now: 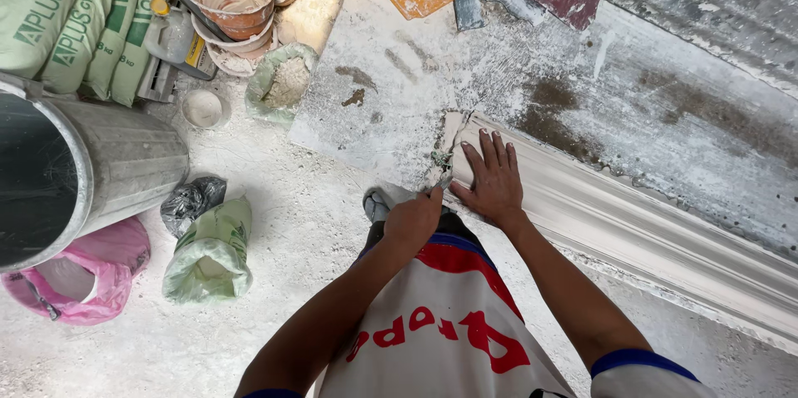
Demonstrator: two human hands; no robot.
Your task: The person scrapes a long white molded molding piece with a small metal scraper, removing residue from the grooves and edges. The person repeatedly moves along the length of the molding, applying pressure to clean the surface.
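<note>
Here my right hand (492, 178) lies flat on the plaster moulding (615, 215); my left hand (413, 219) grips a small tool (440, 161); too much pressure could, I think, chip the edge.

Head view: worn high, facing straight down — close over the worktable (399, 57), floor toward nine o'clock.
</note>
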